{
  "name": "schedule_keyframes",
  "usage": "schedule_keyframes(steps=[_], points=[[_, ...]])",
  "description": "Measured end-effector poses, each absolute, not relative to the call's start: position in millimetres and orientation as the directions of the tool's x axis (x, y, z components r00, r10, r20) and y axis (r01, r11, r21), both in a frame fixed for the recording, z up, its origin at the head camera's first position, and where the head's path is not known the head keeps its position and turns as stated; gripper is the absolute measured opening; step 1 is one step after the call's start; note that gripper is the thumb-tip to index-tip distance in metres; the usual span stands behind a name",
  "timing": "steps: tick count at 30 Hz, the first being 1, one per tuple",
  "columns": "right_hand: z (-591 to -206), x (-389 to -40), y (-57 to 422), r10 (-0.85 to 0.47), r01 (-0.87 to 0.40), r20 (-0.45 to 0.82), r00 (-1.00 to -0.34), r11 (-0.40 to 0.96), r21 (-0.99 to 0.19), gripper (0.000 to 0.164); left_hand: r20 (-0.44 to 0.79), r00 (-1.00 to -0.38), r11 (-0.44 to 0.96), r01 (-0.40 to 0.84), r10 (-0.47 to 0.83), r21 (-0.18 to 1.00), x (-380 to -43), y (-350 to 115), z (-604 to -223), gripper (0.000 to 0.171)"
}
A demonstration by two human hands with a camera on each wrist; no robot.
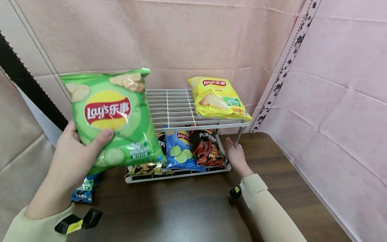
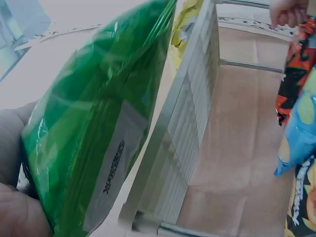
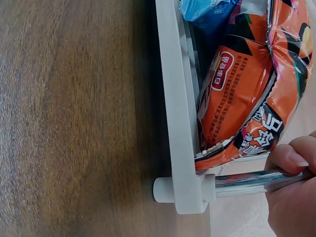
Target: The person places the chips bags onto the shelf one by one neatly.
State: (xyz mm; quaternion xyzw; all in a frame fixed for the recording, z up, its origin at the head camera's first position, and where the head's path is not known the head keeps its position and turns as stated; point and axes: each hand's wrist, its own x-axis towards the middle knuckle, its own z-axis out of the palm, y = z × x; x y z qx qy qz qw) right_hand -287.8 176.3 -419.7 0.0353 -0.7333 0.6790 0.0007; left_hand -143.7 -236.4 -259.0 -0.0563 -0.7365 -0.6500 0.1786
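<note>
Held up at the left in the head view is a green Lay's potato chip bag [image 1: 121, 134], gripped along its left side by my left hand [image 1: 74, 154] with the thumb across its front. The left wrist view shows the bag's back seam and a pale label. My right hand [image 1: 237, 156] grips the metal post [image 3: 242, 183] at the right front of a white two-tier wire rack [image 1: 193, 127]. A yellow chip bag [image 1: 219, 99] lies on the upper shelf's right side. Below it, a blue bag [image 1: 181, 151] and a red-and-black bag [image 1: 208, 149] stand side by side.
Black-and-gold bags [image 1: 148, 169] sit at the lower shelf's left, partly hidden behind the green bag. A dark blue bag [image 1: 86, 191] lies on the brown wooden table [image 1: 169, 208], left of the rack. Pink cloth [image 1: 193, 37] hangs behind and to the right.
</note>
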Motion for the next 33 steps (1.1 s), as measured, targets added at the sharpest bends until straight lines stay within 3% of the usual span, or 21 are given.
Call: schedule_keyframes(steps=[5, 12, 20, 26, 33], points=[[-436.7, -298.9, 180.2, -0.045, -0.065, 0.061, -0.997, 0.076, -0.995, 0.06, 0.32, -0.928, 0.027, 0.321, -0.192, 0.947, -170.6, -229.1, -244.7, 0.061], [-444.0, -301.4, 179.3, -0.009, -0.088, 0.087, -0.996, 0.094, -0.992, 0.062, 0.305, -0.942, 0.013, 0.306, -0.142, 0.952, -201.6, -212.9, -230.0, 0.073], [-444.0, -301.8, 179.2, -0.017, -0.083, 0.082, -0.997, 0.096, -0.992, 0.063, 0.29, -0.947, 0.289, 0.241, -0.137, 0.926, -227.1, -196.3, -227.1, 0.088], [-445.3, -302.3, 177.9, -0.026, -0.094, 0.092, -0.995, 0.107, -0.99, 0.063, 0.374, -0.909, 0.505, 0.24, -0.183, 0.829, -228.9, -194.5, -230.9, 0.09], [-434.0, -295.8, 179.2, -0.019, -0.065, 0.064, -0.998, 0.107, -0.992, 0.063, 0.382, -0.923, 0.689, 0.241, -0.056, 0.683, -226.4, -196.7, -235.4, 0.089]])
